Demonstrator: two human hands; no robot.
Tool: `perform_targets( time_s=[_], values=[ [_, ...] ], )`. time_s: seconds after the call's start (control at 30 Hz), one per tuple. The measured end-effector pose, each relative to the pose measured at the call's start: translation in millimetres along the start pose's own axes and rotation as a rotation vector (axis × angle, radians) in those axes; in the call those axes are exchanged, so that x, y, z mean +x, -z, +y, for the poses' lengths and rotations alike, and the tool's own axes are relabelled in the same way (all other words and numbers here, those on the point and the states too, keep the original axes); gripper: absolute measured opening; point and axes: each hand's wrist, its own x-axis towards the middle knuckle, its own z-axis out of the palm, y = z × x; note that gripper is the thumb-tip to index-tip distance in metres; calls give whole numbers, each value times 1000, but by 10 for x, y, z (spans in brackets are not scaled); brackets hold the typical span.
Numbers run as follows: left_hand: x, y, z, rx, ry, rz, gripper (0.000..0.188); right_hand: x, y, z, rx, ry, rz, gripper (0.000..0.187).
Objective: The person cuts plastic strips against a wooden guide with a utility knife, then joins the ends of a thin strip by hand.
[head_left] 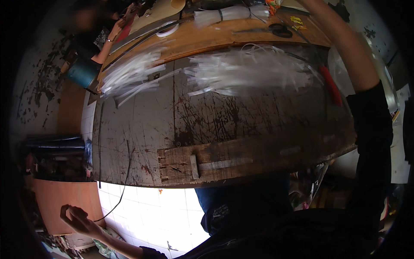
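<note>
My left hand (77, 220) is held out at the lower left, beyond the near edge of the table, with its fingers curled inward. A thin black strip (119, 196) runs from the tabletop over the edge and reaches the side of this hand; whether the fingers grip it is hidden. My right arm (360, 60), in a dark sleeve, stretches toward the far right of the table, and its hand lies beyond the top of the picture. Nearest that arm are a red handle-like object (331, 86) and a blurred pile of clear plastic strips (250, 71).
The scratched grey table (138, 129) has a worn wooden board (224, 162) along its near edge. Another strip pile (133, 75) lies left. Farther back are black scissors (280, 30), a white tape roll (167, 29) and a tied bundle (233, 15). A person (101, 47) is at the far left.
</note>
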Motion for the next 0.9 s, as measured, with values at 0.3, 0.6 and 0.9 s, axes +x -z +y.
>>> perform_targets(
  time_s=[0.3, 0.6, 0.9],
  values=[
    [-76, -1497, 1321, -683, 69, -426, 34, -14, -228, -2101, 1103, 348, -254, 45],
    [-198, -1080, 872, -562, 187, -330, 37, 277, -283, -2531, 1427, 521, -636, 13],
    [-58, -577, 445, -302, 204, -511, 16, 1183, -683, -2554, 1317, 748, -802, 20]
  ],
)
